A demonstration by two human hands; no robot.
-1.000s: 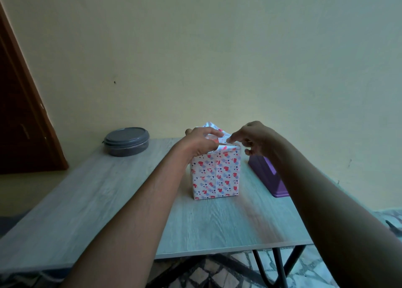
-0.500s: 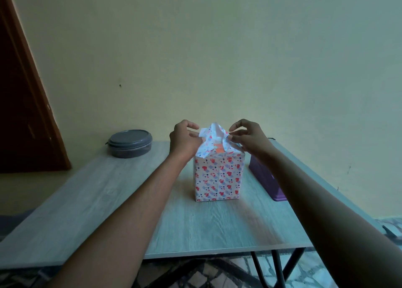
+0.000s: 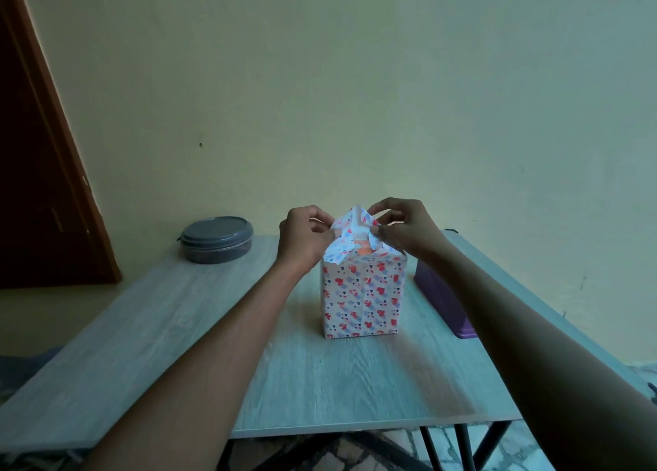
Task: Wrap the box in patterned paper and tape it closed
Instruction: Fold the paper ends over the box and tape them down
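Wrapped box [image 3: 363,298], upright, mid-desk [image 3: 149,339].
Left hand [image 3: 302,237] and right hand [image 3: 405,227]: each grip pinches loose paper [image 3: 350,230] at the box top; grey tub [image 3: 216,239] far left.

Illumination is dim and even, with a green-yellow cast on the wall [image 3: 355,79]. The table [image 3: 337,381] carries soft, faint shadows beneath both forearms. No glare is present. Wide-angle distortion bows the door frame [image 3: 60,150] at the left edge. Focus is slightly soft throughout.
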